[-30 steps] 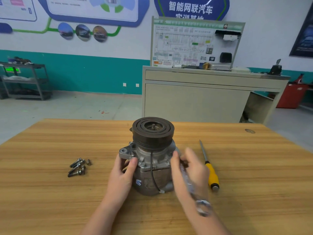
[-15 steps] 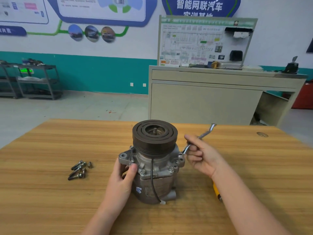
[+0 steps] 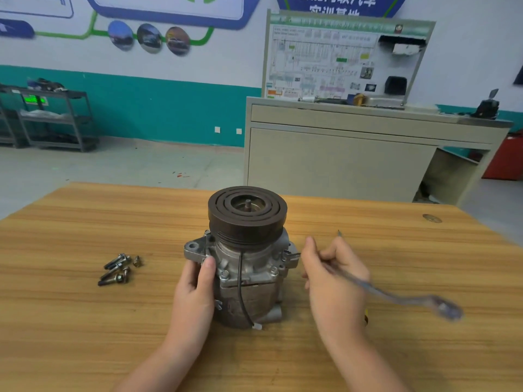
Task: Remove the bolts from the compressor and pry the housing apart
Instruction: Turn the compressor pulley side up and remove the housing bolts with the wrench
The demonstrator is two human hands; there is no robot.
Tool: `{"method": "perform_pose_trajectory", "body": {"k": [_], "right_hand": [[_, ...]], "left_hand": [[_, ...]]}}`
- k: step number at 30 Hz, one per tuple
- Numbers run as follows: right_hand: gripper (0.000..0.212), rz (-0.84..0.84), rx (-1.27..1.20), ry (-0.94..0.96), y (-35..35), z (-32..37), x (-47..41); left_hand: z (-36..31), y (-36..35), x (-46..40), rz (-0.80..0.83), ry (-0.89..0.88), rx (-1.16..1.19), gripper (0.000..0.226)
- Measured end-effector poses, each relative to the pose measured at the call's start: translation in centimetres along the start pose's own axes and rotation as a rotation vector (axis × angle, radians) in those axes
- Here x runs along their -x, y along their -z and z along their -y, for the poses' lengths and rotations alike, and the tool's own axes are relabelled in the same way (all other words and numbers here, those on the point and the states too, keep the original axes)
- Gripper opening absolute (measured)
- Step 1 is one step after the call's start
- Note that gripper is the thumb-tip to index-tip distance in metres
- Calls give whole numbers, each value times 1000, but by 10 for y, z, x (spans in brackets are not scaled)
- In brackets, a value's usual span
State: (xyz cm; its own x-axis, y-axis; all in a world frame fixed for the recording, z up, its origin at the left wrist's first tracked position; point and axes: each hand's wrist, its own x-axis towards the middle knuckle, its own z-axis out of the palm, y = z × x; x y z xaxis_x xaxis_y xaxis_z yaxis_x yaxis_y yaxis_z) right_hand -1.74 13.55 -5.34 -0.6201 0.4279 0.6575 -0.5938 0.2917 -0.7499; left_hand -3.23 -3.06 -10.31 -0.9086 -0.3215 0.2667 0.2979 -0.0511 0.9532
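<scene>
Grey metal compressor (image 3: 246, 267) sits upright mid-table (image 3: 85, 321), left hand (image 3: 195, 290) clamped around its side. Right hand (image 3: 331, 281) grips a blurry wrench (image 3: 396, 295) touching its right flange. Loose bolts (image 3: 117, 268) lie left of the grip.

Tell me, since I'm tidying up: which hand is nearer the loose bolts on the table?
Left. The left hand holds the compressor just right of the loose bolts; the right hand with the wrench is beyond the compressor.
</scene>
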Motion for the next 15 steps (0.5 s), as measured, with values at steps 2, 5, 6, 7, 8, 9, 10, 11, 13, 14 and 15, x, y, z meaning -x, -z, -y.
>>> {"method": "perform_pose_trajectory", "body": {"k": [2, 5, 6, 7, 8, 9, 10, 11, 13, 14, 15], "right_hand": [[41, 103, 158, 251, -3, 10, 8], [50, 270, 266, 444, -6, 15, 16], [51, 273, 264, 403, -4, 14, 17], [49, 261, 229, 299, 0, 13, 16], [45, 232, 141, 133, 3, 11, 14], [41, 209, -4, -77, 8, 8, 9], [38, 216, -201, -295, 14, 4, 2], [35, 246, -396, -497, 19, -2, -9], [29, 322, -618, -814, 26, -15, -34], [26, 382, -646, -928, 26, -21, -45], [24, 446, -650, -1001, 22, -24, -54]], "left_hand": [[0, 1, -1, -7, 23, 15, 23], [3, 3, -1, 19, 78, 41, 22], [4, 4, -1, 25, 90, 45, 20], [5, 5, -1, 29, 98, 53, 18], [4, 6, -2, 38, 106, 66, 18], [3, 7, -2, 56, 116, 72, 19], [2, 8, -1, 75, 122, 72, 22], [1, 8, -1, 87, 118, 72, 28], [0, 7, 0, 76, 100, 72, 38], [-1, 7, 0, 64, 95, 67, 41], [-1, 6, 0, 58, 92, 58, 41]]}}
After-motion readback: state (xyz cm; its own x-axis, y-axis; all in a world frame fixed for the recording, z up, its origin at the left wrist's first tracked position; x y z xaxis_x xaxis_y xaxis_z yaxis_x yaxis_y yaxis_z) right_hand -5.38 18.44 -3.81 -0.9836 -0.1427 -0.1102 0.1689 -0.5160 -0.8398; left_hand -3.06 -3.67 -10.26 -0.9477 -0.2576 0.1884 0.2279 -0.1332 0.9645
